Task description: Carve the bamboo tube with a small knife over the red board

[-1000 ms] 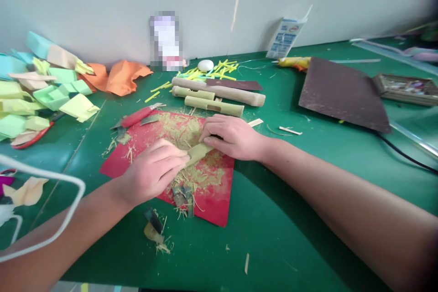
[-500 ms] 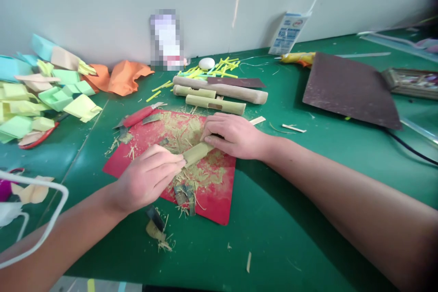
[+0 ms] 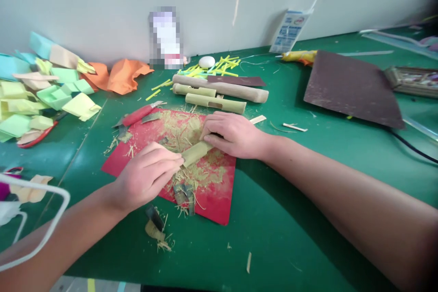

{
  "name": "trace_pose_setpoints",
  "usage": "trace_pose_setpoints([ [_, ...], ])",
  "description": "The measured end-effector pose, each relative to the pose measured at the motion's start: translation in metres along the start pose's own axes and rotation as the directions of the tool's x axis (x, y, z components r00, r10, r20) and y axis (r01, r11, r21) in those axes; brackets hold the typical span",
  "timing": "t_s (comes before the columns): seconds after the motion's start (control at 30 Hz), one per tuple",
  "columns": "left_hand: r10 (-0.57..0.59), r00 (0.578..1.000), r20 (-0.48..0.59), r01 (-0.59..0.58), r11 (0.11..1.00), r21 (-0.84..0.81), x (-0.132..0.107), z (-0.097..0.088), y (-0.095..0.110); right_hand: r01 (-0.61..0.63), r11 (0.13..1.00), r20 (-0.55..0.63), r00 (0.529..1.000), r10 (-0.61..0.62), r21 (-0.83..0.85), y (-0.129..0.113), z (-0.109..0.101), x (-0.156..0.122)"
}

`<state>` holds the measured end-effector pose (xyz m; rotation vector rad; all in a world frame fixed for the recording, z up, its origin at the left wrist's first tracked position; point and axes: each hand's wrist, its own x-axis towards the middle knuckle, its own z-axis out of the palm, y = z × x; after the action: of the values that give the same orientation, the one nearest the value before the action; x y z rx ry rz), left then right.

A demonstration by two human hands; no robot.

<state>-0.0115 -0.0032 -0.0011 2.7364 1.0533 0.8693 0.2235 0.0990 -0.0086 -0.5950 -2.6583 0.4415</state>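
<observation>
A pale green bamboo piece (image 3: 195, 153) slants over the red sheet (image 3: 217, 207), which is littered with fine dust and shavings. My left hand (image 3: 148, 175) is closed on its near left end, fingertips pressed together there. Wrapped over the far right end is my right hand (image 3: 230, 133), its fingers curled and the thumb lying along the bamboo. Whatever lies under the fingers of either hand is hidden. Small dark strips (image 3: 185, 197) rest on the sheet below the bamboo. A red-handled knife (image 3: 138, 115) lies across the sheet's upper left edge.
Behind the sheet lie two cut bamboo tubes (image 3: 215, 103) and a thicker rod (image 3: 239, 90). A large brown sheet (image 3: 352, 89), seemingly sandpaper, is at right. Folded coloured papers (image 3: 51, 89) pile up at left. A carton (image 3: 289, 29) and a blurred-out phone-like object (image 3: 166, 39) lean on the wall.
The whole view has shifted very slightly. Both hands keep their hold on the bamboo piece, with the left hand a touch further left.
</observation>
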Motion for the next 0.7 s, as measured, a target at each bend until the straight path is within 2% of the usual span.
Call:
trace_pose_setpoints([
  [0.2,0.008,0.998,-0.066,-0.013,0.998,-0.066,0.030,0.022,-0.007,-0.005,1.000,-0.008,1.000,0.005,-0.001,0.000,-0.001,0.001],
  [0.37,-0.012,1.000,0.012,0.013,0.998,-0.055,0.007,0.005,0.002,0.018,1.000,0.000,1.000,-0.018,-0.005,0.000,-0.002,0.000],
  [0.43,-0.016,1.000,0.003,0.016,0.999,-0.043,0.003,0.004,0.004,0.023,1.000,-0.003,1.000,-0.023,-0.012,0.000,-0.001,0.000],
  [0.6,0.014,0.999,-0.052,-0.018,0.997,-0.070,0.032,0.024,-0.001,0.026,1.000,-0.016,1.000,-0.026,-0.017,0.000,0.000,0.000],
  [0.7,0.020,0.998,-0.055,-0.025,0.996,-0.082,0.035,0.024,-0.001,0.022,1.000,-0.017,1.000,-0.022,-0.002,0.000,-0.001,0.000],
])
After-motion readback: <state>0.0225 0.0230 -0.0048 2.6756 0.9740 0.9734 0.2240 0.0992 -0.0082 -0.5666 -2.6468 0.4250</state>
